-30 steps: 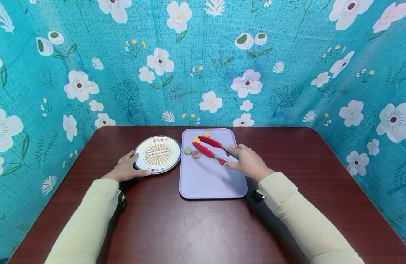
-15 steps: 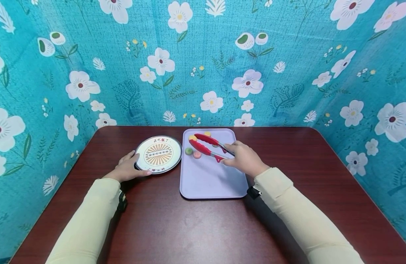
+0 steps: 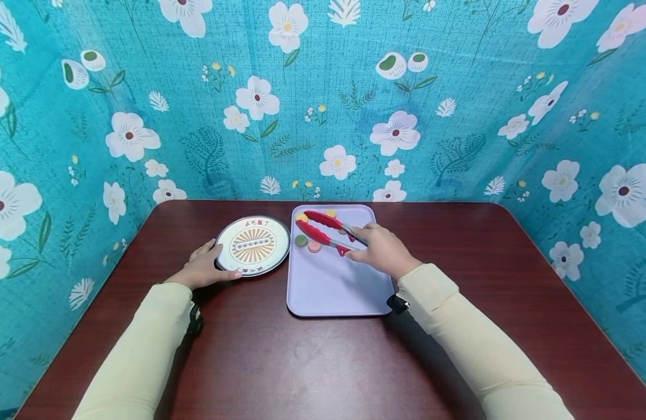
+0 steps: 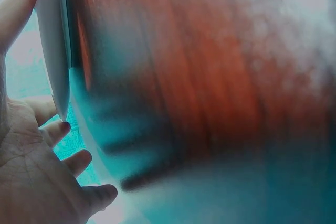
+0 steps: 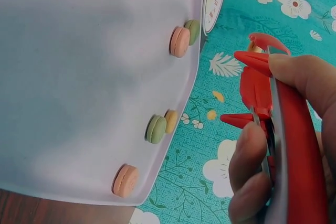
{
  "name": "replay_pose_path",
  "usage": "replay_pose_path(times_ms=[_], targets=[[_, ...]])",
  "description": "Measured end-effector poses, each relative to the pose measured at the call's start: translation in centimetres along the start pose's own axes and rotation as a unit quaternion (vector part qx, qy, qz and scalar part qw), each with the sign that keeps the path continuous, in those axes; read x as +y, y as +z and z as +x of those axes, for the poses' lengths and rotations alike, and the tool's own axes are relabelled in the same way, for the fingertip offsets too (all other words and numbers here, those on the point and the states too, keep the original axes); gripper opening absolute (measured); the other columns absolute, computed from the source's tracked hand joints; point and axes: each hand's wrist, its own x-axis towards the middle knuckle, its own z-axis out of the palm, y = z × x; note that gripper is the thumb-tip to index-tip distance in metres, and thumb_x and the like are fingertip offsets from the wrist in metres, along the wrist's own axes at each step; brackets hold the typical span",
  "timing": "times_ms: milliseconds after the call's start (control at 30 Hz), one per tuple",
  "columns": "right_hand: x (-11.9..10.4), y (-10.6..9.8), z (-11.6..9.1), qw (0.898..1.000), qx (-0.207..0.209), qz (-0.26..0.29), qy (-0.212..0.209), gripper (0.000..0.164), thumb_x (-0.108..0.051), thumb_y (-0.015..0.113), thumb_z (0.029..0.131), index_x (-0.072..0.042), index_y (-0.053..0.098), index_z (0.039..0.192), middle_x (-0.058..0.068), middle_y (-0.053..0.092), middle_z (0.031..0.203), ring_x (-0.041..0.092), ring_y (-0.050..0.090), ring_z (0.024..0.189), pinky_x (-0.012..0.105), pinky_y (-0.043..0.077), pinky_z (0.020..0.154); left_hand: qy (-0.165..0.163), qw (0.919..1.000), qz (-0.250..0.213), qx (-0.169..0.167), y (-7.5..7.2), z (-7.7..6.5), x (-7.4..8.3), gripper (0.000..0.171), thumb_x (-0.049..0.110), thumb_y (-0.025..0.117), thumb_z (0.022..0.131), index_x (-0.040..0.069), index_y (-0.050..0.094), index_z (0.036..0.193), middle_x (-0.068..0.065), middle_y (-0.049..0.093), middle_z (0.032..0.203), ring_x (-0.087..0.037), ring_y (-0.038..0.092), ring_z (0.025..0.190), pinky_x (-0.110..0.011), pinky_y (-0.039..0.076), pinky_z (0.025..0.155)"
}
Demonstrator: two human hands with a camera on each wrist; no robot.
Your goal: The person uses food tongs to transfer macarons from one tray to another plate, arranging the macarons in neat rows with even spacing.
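My right hand (image 3: 383,249) holds red-and-steel tongs (image 3: 321,235) over the far left part of a lilac tray (image 3: 333,291). Between the red tips of the tongs is a yellow macaron (image 3: 301,217), partly hidden in the right wrist view. On the tray lie more macarons: a green one (image 3: 301,240) beside a pink one (image 3: 314,246), then a green macaron (image 5: 156,129) touching a yellow macaron (image 5: 171,121), and a separate pink macaron (image 5: 125,181). My left hand (image 3: 204,269) holds the near-left rim of a round patterned plate (image 3: 253,256), thumb along its front edge.
The dark red-brown table (image 3: 291,361) carries both tray and plate, the plate standing close to the tray's left edge. Behind the table hangs a turquoise flowered cloth (image 3: 323,116), which also lines both sides.
My right hand has moved left and slightly away from me, carrying the tongs and the yellow macaron toward the tray's far left corner. The left hand and plate have stayed put.
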Motion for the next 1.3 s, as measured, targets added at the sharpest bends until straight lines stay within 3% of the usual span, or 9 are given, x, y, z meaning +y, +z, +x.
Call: replay_pose_path(times_ms=[1300], targets=[[-2.3,0.8,3.2,1.000,-0.003,0.025,-0.010,0.068,-0.036,0.077,0.082,-0.013,0.051,0.140,0.015,0.057,0.120,0.025,0.055,0.096,0.036,0.054,0.076,0.003,1.0000,-0.005,0.005,0.0,0.0,0.0,0.116,0.062,0.072,0.074,-0.004,0.016,0.151,-0.030,0.006,0.155,-0.052,0.005,0.139,-0.070,0.021,0.106]])
